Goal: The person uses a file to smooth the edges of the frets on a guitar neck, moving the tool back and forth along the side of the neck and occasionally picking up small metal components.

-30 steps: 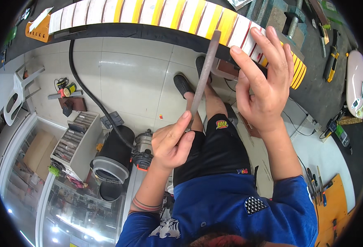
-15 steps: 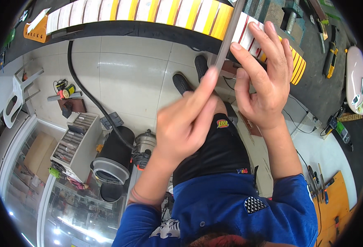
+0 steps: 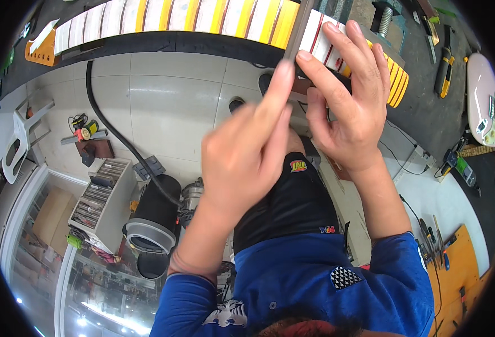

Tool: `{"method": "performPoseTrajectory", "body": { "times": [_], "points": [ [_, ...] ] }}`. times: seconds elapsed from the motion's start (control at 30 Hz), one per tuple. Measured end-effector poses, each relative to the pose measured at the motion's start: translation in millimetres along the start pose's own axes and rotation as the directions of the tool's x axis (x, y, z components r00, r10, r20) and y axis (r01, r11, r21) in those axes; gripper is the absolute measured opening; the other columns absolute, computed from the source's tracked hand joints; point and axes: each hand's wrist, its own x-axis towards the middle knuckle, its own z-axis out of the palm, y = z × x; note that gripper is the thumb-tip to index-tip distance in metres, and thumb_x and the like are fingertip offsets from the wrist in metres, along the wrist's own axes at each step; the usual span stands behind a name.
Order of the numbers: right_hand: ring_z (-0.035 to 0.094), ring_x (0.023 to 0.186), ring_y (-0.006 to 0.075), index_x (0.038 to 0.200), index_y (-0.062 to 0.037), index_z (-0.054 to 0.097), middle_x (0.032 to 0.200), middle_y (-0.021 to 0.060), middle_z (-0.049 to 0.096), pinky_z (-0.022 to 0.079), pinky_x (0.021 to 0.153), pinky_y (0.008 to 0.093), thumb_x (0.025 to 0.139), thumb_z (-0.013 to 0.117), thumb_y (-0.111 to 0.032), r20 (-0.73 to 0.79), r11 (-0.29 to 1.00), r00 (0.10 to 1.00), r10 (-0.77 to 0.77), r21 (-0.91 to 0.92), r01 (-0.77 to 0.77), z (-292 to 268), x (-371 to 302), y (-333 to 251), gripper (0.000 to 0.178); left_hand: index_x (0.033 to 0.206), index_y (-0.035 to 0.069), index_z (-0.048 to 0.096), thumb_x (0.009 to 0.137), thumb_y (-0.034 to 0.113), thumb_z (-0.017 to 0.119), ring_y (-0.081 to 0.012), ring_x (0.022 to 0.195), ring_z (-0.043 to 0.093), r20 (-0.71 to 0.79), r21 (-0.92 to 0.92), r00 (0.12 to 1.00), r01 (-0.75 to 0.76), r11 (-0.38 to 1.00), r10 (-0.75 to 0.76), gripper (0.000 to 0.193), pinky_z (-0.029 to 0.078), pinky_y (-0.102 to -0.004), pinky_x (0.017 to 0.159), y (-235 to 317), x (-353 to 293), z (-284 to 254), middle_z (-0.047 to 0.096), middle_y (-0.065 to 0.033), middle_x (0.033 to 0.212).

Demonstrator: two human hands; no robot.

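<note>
Across the bench runs a long guitar neck (image 3: 191,19), its surface covered in white and yellow tape strips between the frets. A narrow grey bar that looks like a file (image 3: 298,32) lies crosswise over it. My left hand (image 3: 242,146), partly blurred, is closed on the near end of the bar, index finger stretched along it. My right hand (image 3: 348,106) is open, its fingers spread over the neck just right of the bar. Its index fingertip is close to the bar's edge; whether it touches is hard to tell.
On the dark bench are a vise screw (image 3: 385,23), a yellow-and-black utility knife (image 3: 444,73) and a pale pink oval piece (image 3: 483,101). An orange holder (image 3: 41,51) sits at the neck's left end. Below stand a black bin (image 3: 156,202) with a hose (image 3: 98,106) and a slotted rack (image 3: 100,196).
The bar and both hands appear slightly farther up and left in the picture. The whole view has shifted a little too. Both hands keep the same grip and pose.
</note>
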Motion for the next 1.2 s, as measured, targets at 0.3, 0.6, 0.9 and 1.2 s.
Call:
{"method": "performPoseTrajectory", "body": {
  "times": [0.3,0.6,0.9,1.2],
  "points": [
    [0.056,0.152,0.04,0.138,-0.0232,0.078,0.156,0.0141,0.065,0.034,0.129,0.0579,0.082,0.072,0.002,-0.01,1.0,1.0,-0.025,-0.018,0.024,2,0,1,0.062,0.15,0.0,0.069,0.087,-0.008,0.081,-0.0209,0.053,0.054,0.075,0.074,0.996,0.051,0.996,-0.056,0.065,0.046,-0.0367,0.053,-5,-120,-36,0.058,-0.0074,0.067],
    [0.056,0.152,0.0399,0.141,-0.0218,0.076,0.156,0.0139,0.065,0.034,0.128,0.0575,0.08,0.073,0.002,-0.036,1.0,0.999,-0.023,-0.01,0.023,8,-5,5,0.065,0.143,-0.008,0.071,0.087,-0.009,0.079,-0.0245,0.064,0.071,0.054,-0.072,0.994,0.102,0.992,-0.099,0.056,0.055,-0.0335,0.06,-8,-115,-41,0.078,-0.0167,0.087],
    [0.055,0.152,0.0398,0.141,-0.0221,0.076,0.156,0.0132,0.064,0.034,0.128,0.0581,0.08,0.074,0.0,-0.025,1.0,1.0,-0.017,-0.008,0.017,5,-3,6,0.065,0.143,-0.008,0.071,0.088,-0.008,0.079,-0.024,0.062,0.071,0.104,-0.117,0.986,0.145,0.982,-0.134,0.056,0.056,-0.0325,0.062,-4,-104,-37,0.08,-0.0179,0.088],
    [0.056,0.152,0.0394,0.14,-0.022,0.077,0.156,0.0126,0.064,0.033,0.13,0.0573,0.08,0.074,0.0,-0.036,1.0,0.999,0.008,0.015,-0.008,6,-2,3,0.063,0.153,0.002,0.067,0.099,-0.006,0.072,-0.022,0.075,0.076,0.145,-0.279,0.951,0.303,0.911,-0.272,0.056,0.06,-0.0311,0.078,18,21,-15,0.079,-0.0231,0.129]
  ]
}}
